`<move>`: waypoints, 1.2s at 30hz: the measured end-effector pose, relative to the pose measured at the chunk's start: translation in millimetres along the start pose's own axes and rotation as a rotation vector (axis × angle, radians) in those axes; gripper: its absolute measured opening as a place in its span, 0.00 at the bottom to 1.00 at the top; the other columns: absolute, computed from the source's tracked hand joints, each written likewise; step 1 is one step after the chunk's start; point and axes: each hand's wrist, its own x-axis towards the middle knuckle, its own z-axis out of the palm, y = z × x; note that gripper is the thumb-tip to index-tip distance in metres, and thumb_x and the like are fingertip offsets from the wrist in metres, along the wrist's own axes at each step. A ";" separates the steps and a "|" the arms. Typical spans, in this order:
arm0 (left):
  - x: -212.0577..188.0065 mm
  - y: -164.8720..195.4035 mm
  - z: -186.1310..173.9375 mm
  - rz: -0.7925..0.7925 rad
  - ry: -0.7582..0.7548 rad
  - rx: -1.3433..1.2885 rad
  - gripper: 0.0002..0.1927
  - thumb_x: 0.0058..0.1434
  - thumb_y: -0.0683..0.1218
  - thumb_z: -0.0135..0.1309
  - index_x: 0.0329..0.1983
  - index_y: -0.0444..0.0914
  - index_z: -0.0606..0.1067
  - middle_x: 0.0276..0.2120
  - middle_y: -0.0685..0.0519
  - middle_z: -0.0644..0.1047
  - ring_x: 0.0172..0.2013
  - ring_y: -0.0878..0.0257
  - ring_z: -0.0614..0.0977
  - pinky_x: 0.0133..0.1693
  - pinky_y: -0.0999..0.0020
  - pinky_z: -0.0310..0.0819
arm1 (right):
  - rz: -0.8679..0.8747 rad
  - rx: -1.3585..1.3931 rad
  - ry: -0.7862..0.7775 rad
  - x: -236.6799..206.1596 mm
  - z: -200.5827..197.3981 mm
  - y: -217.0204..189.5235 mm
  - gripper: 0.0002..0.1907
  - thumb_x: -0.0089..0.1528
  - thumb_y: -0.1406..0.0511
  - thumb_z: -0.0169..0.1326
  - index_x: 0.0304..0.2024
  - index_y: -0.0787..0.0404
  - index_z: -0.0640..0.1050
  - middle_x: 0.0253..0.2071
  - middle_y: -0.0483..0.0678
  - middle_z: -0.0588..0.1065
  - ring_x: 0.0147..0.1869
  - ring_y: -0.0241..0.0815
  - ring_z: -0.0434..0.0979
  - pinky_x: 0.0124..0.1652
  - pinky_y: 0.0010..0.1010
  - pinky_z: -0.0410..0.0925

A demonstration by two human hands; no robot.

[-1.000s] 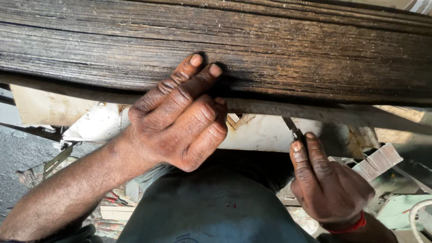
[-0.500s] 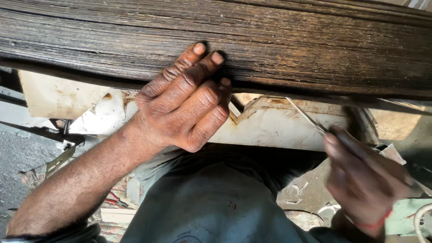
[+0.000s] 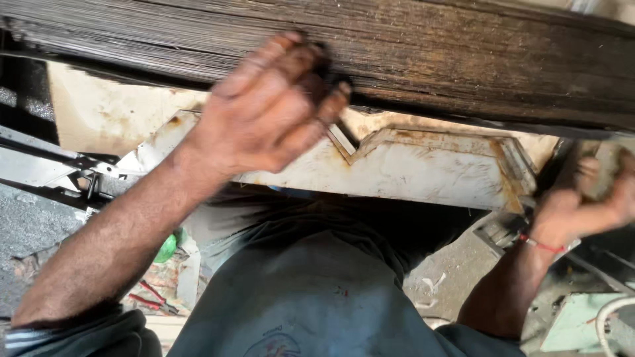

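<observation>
Two hands are on the job, and neither one is settled, which is where the trouble could start. Your left hand (image 3: pixel 271 109) is blurred with its fingers (image 3: pixel 301 66) curled against the lower edge of the stack of dark layered sheets (image 3: pixel 463 59); they look bent onto that edge, but you cannot tell from the blur whether they are truly gripping it or only pressing. The stack runs across the top of the view, above and beyond those fingers. Just below them sits the rusty white metal frame (image 3: pixel 423 165) with its notched rim.

If that left hand slips, your knuckles could drag along the frayed sheet edges or drop onto the frame's sharp, corroded rim.

Your right hand (image 3: pixel 582 198), with the red thread at the wrist (image 3: pixel 539 243), is out at the far right, fingers wrapped around something pale. The blur hides what it is and how tightly it is held. A loose hold there could let the piece fall among the scraps on the floor (image 3: pixel 450 277) beneath.

Red-handled pliers (image 3: pixel 149 297) lie well below your left forearm, out of reach.
</observation>
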 end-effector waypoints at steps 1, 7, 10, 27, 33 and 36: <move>-9.1 -3.5 -3.3 -0.006 -0.011 0.054 0.13 0.69 0.43 0.63 0.56 0.38 0.81 0.46 0.50 0.75 0.57 0.52 0.77 0.64 0.51 0.73 | -0.081 0.041 0.059 10.8 -6.3 -15.7 0.10 0.67 0.66 0.59 0.38 0.71 0.80 0.43 0.56 0.73 0.47 0.50 0.72 0.48 0.40 0.70; -80.4 -31.4 -38.3 -0.274 0.191 0.296 0.14 0.67 0.51 0.66 0.51 0.40 0.80 0.45 0.45 0.74 0.48 0.50 0.71 0.46 0.49 0.62 | -0.517 0.433 0.031 64.9 -17.1 -141.2 0.08 0.66 0.72 0.68 0.42 0.64 0.79 0.46 0.54 0.69 0.50 0.56 0.70 0.59 0.53 0.69; -93.7 -33.6 -40.5 -0.339 0.156 0.271 0.14 0.65 0.51 0.69 0.43 0.39 0.79 0.43 0.46 0.74 0.47 0.49 0.73 0.47 0.45 0.65 | -0.491 0.491 -0.078 93.6 -5.5 -164.8 0.10 0.63 0.77 0.63 0.43 0.59 0.84 0.40 0.49 0.74 0.47 0.50 0.76 0.57 0.44 0.77; -100.0 -13.3 -16.6 -0.374 0.174 0.239 0.22 0.65 0.58 0.69 0.46 0.39 0.74 0.39 0.52 0.69 0.45 0.51 0.71 0.47 0.48 0.68 | -0.531 0.477 -0.201 97.3 -8.3 -154.7 0.14 0.58 0.81 0.59 0.41 0.61 0.83 0.36 0.50 0.72 0.46 0.53 0.72 0.62 0.53 0.74; -97.7 -9.1 -14.6 -0.395 0.196 0.260 0.21 0.68 0.57 0.70 0.44 0.40 0.74 0.37 0.52 0.68 0.44 0.52 0.72 0.47 0.49 0.69 | -0.513 0.478 -0.209 92.4 -8.5 -155.1 0.14 0.60 0.81 0.60 0.43 0.61 0.83 0.33 0.48 0.69 0.45 0.51 0.70 0.66 0.54 0.75; -96.8 -5.0 -15.2 -0.411 0.181 0.259 0.21 0.67 0.57 0.70 0.44 0.39 0.74 0.38 0.52 0.69 0.45 0.52 0.72 0.47 0.49 0.69 | -0.510 0.476 -0.205 92.3 -8.6 -157.0 0.15 0.58 0.81 0.59 0.43 0.62 0.83 0.32 0.49 0.67 0.43 0.51 0.69 0.66 0.54 0.74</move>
